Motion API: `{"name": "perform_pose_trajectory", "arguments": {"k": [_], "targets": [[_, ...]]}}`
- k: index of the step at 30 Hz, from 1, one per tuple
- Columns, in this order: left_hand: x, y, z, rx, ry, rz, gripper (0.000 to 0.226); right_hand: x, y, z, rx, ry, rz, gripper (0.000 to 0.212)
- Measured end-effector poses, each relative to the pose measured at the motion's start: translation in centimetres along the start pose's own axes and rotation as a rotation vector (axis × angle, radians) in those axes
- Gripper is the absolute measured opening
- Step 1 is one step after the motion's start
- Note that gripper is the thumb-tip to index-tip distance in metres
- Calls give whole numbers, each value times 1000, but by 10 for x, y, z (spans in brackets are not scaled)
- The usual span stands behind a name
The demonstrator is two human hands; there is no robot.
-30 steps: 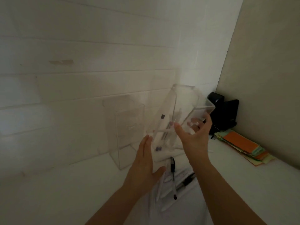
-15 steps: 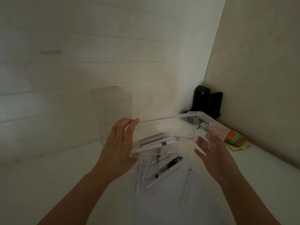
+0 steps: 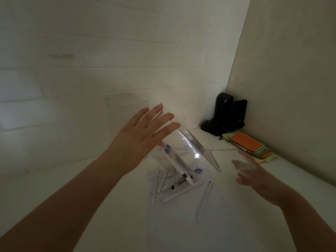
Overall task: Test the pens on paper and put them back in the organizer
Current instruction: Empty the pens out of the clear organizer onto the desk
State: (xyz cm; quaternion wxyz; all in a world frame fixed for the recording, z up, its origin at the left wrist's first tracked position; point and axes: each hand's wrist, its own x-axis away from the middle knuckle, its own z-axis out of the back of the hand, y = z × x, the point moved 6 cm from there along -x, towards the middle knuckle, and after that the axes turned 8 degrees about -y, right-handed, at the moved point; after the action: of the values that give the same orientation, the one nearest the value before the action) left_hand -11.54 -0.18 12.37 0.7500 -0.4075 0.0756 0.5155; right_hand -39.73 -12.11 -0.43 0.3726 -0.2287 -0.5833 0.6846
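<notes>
A clear acrylic organizer (image 3: 190,142) hangs tilted above the white table, its open end lower and pointing right. My left hand (image 3: 143,135) presses flat, fingers spread, against its raised closed end. My right hand (image 3: 254,177) holds the lower clear rim. Inside, a few white pens (image 3: 171,155) with blue caps lie sliding toward the opening. Several white pens (image 3: 181,192) lie scattered on the table right under the organizer, one (image 3: 204,202) a little apart to the right.
A second clear organizer (image 3: 127,110) stands against the white brick wall behind my left hand. A black device (image 3: 225,113) sits in the corner. A stack of coloured paper (image 3: 249,144) lies along the right wall.
The organizer went from steeply upright to level, and now its open end tips downward. My left hand rose to its closed end, my right hand dropped. More pens lie on the table.
</notes>
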Motion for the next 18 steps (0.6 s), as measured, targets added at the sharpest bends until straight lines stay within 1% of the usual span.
{"name": "perform_pose_trajectory", "arguments": {"k": [2, 3, 5, 7, 9, 11, 13, 16, 18], "targets": [[-5, 4, 2, -53, 33, -34, 52, 0, 6, 1, -39, 1, -13, 120], [-8, 6, 1, -91, 48, -46, 55, 0, 9, 1, -48, 0, -15, 117], [-13, 8, -1, -143, 59, -47, 72, 1, 12, 1, -49, 5, -12, 114], [-18, 9, -2, -175, 66, -42, 81, 2, 15, 2, -55, 30, 3, 117], [-24, 8, -1, -220, 106, -54, 83, 1, 17, 1, -81, 52, 23, 126], [-34, 6, 5, -270, 160, -83, 76, -3, 19, -1, -98, 68, 50, 133], [-47, 0, 10, -317, 200, -112, 67, -9, 17, -7, -118, 76, 73, 135], [-67, -12, 12, -435, 252, -116, 69, -22, 13, -13, -139, 100, 113, 126], [-75, -20, 8, -461, 302, -75, 64, -30, 12, -14, -185, 135, 154, 120]]}}
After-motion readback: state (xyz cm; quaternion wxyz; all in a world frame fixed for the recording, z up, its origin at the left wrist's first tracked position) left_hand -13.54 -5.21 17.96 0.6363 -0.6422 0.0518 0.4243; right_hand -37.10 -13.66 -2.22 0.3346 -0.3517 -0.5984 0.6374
